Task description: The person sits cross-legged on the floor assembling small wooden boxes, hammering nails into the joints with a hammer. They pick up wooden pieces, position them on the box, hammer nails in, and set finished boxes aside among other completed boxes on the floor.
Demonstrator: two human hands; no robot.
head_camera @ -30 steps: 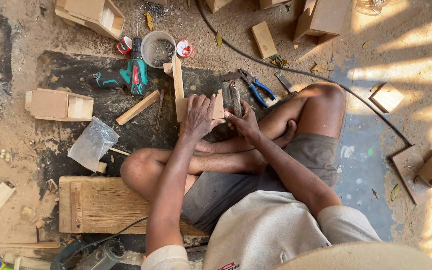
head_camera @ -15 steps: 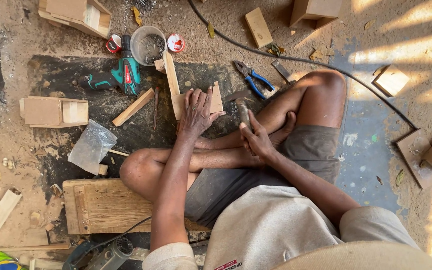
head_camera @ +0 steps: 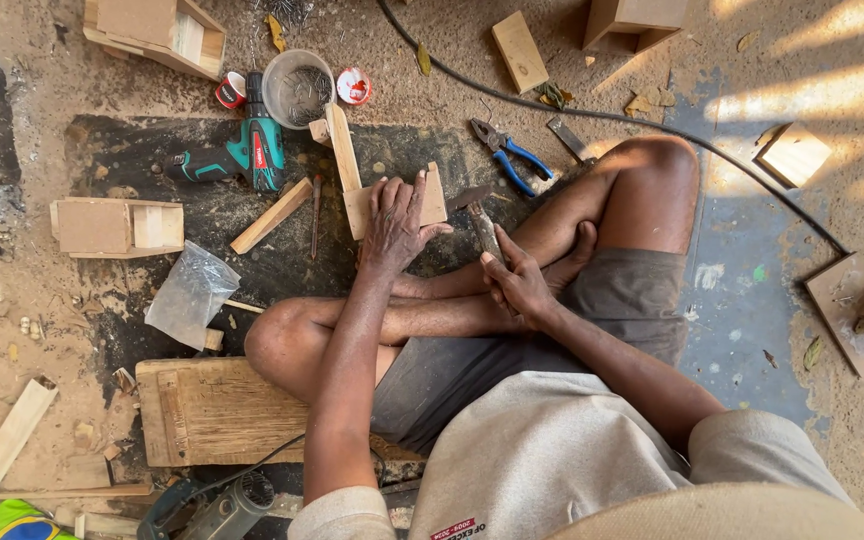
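Note:
I sit cross-legged on the ground. My left hand (head_camera: 395, 222) presses down on a small flat wooden piece (head_camera: 434, 198) that lies on a black mat (head_camera: 142, 165), joined to a narrow upright strip of wood (head_camera: 341, 146). My right hand (head_camera: 517, 282) grips the handle of a hammer (head_camera: 479, 222), whose dark head points toward the wooden piece from the right, just off its edge.
A green cordless drill (head_camera: 242, 155), a clear tub of nails (head_camera: 297, 88), blue-handled pliers (head_camera: 510, 157), a loose wood strip (head_camera: 272, 214), a plastic bag (head_camera: 190, 293) and small wooden boxes (head_camera: 117, 226) lie around. A black cable (head_camera: 652, 118) crosses behind my knee. A plank (head_camera: 217, 410) sits by my left leg.
My right hand has drawn back from the wooden piece toward my lap with the hammer. My left hand stays pressed on the wood.

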